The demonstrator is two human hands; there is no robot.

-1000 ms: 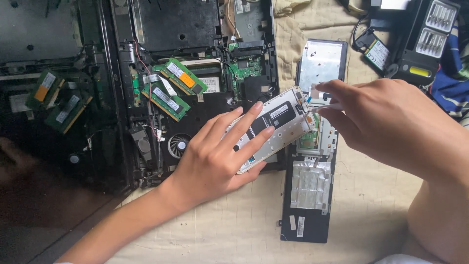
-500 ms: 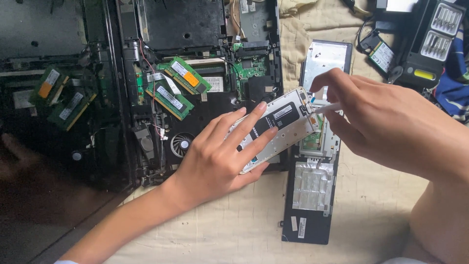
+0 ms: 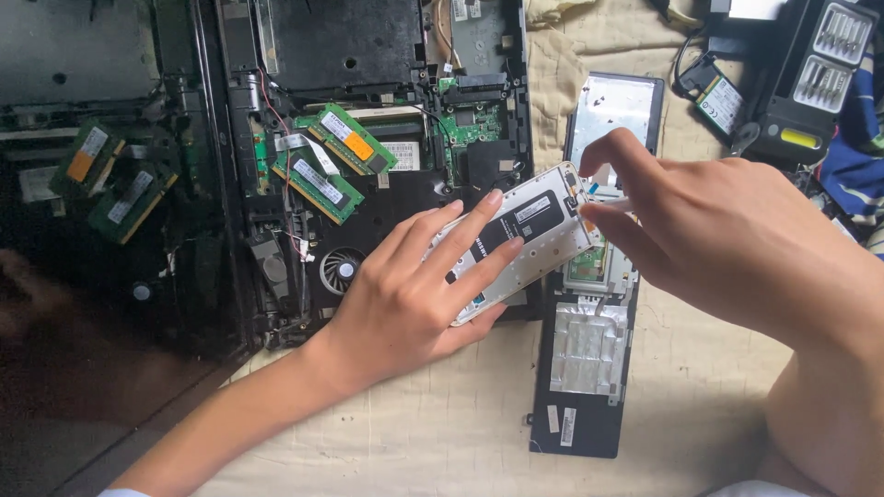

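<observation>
**White phone frame held over an opened laptop**

White and silver, the opened phone body (image 3: 527, 241) lies tilted across the lower right corner of the opened black laptop base (image 3: 368, 138), its inner side up with a black battery showing. The left hand (image 3: 405, 299) rests flat on it, fingers (image 3: 460, 235) spread and nearly straight, pressing it down rather than wrapping it. The right hand (image 3: 727, 235) meets the phone body's upper right corner, thumb and forefinger pinched close together there; whether a small part sits between them cannot be told. Left of the phone body, two green memory modules (image 3: 331, 161) sit in the laptop base, with a round cooling fan (image 3: 343, 270) just beside the left hand's thumb. Right of the phone body, partly under it, lies a long black cover panel (image 3: 589, 368) with foil patches, on a beige cloth (image 3: 442, 433). Farther upper right stands a black screwdriver bit case (image 3: 815, 78).
</observation>
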